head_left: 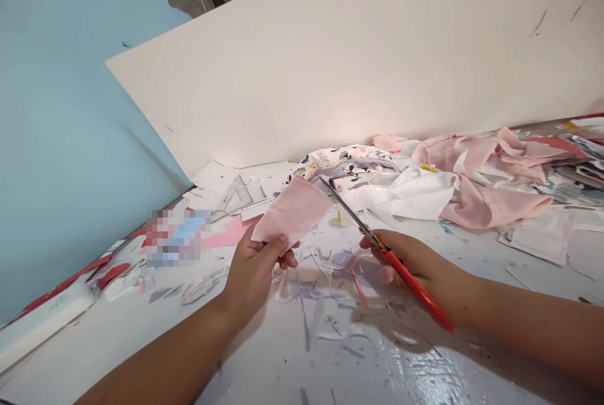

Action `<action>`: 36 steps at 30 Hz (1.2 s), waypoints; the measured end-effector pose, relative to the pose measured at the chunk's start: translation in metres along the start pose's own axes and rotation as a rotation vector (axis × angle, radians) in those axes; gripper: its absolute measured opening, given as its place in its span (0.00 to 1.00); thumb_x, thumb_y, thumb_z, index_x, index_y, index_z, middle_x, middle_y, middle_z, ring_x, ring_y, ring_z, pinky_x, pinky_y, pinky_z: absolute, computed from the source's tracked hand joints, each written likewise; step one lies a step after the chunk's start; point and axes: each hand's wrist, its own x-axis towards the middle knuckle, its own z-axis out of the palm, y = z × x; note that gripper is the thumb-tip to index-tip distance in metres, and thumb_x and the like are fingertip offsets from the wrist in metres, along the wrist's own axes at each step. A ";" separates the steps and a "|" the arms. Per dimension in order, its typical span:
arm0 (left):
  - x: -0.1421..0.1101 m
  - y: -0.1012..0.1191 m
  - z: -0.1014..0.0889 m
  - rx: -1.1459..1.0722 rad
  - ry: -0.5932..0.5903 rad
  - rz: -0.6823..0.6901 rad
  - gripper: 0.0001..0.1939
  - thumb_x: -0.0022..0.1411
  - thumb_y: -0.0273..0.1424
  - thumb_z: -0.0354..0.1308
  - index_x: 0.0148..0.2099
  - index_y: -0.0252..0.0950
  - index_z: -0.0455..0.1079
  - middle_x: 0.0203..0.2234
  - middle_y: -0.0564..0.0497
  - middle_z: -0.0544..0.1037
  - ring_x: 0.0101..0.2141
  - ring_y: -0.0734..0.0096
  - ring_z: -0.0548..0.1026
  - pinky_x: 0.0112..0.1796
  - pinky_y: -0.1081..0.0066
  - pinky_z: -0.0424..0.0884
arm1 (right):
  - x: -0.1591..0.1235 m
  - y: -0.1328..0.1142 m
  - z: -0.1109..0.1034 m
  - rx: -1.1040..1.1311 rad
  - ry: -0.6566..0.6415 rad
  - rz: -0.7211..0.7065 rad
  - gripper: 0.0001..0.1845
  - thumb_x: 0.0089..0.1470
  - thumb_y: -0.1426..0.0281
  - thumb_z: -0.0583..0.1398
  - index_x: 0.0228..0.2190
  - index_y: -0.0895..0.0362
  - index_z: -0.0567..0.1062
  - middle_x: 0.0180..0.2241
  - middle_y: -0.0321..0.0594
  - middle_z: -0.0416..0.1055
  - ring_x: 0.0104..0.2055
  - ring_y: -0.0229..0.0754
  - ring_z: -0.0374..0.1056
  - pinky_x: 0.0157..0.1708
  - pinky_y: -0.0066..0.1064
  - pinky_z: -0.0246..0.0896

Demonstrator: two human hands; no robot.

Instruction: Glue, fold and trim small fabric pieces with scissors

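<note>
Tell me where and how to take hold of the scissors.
Best by the red handles, coming from the near right, as the right hand does. The handles slant down toward that side, while the narrow metal blades point away toward the pink cloth, so this end looks safer and easier to hold.

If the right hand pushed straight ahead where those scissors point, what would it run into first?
Probably the floral cloth beyond the scissors in the right hand, though the blades might brush the edge of the pink fabric piece first; depth is unclear from this view.
</note>
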 end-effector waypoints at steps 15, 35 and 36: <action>-0.003 0.003 0.000 0.046 0.072 -0.022 0.12 0.51 0.37 0.57 0.37 0.36 0.67 0.13 0.58 0.68 0.21 0.72 0.72 0.25 0.72 0.65 | 0.001 0.005 0.001 0.059 -0.008 0.017 0.09 0.52 0.65 0.53 0.35 0.56 0.66 0.28 0.39 0.70 0.30 0.42 0.66 0.30 0.32 0.62; -0.004 0.004 0.001 0.031 0.033 -0.006 0.09 0.54 0.35 0.58 0.36 0.38 0.64 0.13 0.61 0.66 0.19 0.79 0.67 0.28 0.73 0.67 | 0.002 0.000 0.001 0.038 -0.020 0.109 0.08 0.54 0.64 0.51 0.27 0.56 0.63 0.27 0.37 0.67 0.27 0.38 0.62 0.25 0.29 0.56; -0.004 0.004 0.001 0.029 0.032 -0.001 0.09 0.54 0.34 0.58 0.36 0.38 0.64 0.13 0.61 0.66 0.19 0.79 0.67 0.29 0.73 0.67 | 0.003 -0.001 0.000 0.026 -0.023 0.113 0.08 0.54 0.64 0.51 0.27 0.56 0.62 0.27 0.37 0.67 0.27 0.39 0.62 0.25 0.29 0.56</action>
